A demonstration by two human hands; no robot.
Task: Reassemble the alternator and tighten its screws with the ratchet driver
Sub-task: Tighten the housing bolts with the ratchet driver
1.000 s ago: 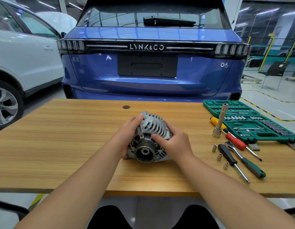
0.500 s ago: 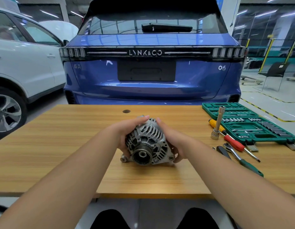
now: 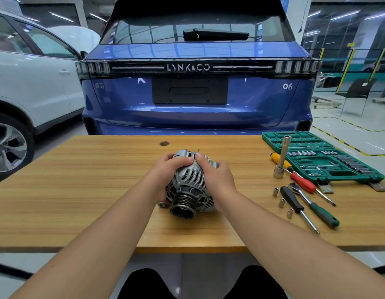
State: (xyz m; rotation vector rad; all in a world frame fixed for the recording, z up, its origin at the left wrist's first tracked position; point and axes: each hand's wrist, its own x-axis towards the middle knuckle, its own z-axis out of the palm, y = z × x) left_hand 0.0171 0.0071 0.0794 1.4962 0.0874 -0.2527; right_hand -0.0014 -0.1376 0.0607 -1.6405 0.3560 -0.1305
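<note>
Gripping from both sides, the alternator [image 3: 190,186] is held between the left hand [image 3: 165,174] and the right hand [image 3: 217,180], resting on the wooden table [image 3: 79,190] with its ribbed pulley [image 3: 184,207] turned toward the wearer. Both sets of fingers are curled closed over the slotted housing, and the fingertips nearly meet across its top; small studs can be seen standing up just beyond them. Whether the two halves of the case are fully seated cannot be told, since the seam is covered by the palms.

Well off to the outside of the right hand, the tools are laid out: a ratchet driver [image 3: 300,192], a black-handled screwdriver [image 3: 295,205], a green-handled one [image 3: 321,214], a red and yellow one [image 3: 295,171], and a tall socket extension [image 3: 282,157] stood upright. Three small sockets [image 3: 281,202] are scattered between the right wrist and those handles, and the green socket case [image 3: 329,160] lies open farther out.

A few risks are to be watched. If one hand is released for the ratchet, the round body could be rolled on its pulley and the halves knocked out of line. If the screws are driven with the case misaligned, threads could be crossed or the housing cracked. A careless reach past the right hand could also topple the upright extension or send the loose sockets off the table edge.
</note>
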